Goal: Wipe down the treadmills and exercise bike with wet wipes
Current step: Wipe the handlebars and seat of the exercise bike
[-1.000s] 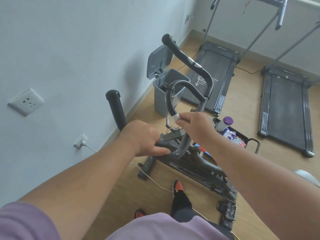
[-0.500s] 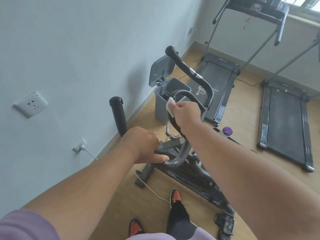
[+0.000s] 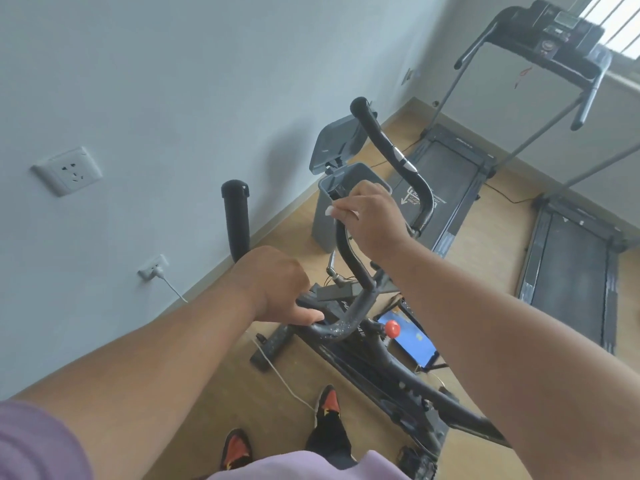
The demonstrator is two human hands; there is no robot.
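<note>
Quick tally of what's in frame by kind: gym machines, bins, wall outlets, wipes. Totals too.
Treadmills: 2, one nearer the wall, one to its right
Exercise bike: 1
Grey bin, lid up: 1
Wall outlets: 2, upper, lower with a plug in it
Wet wipe, in the right hand: 1
Total: 7

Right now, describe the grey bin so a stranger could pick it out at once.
Follow the pale wall down to the wooden floor. The grey bin stands there, between the exercise bike and the nearer treadmill. It alone is a box, its hinged lid flipped up.
</note>
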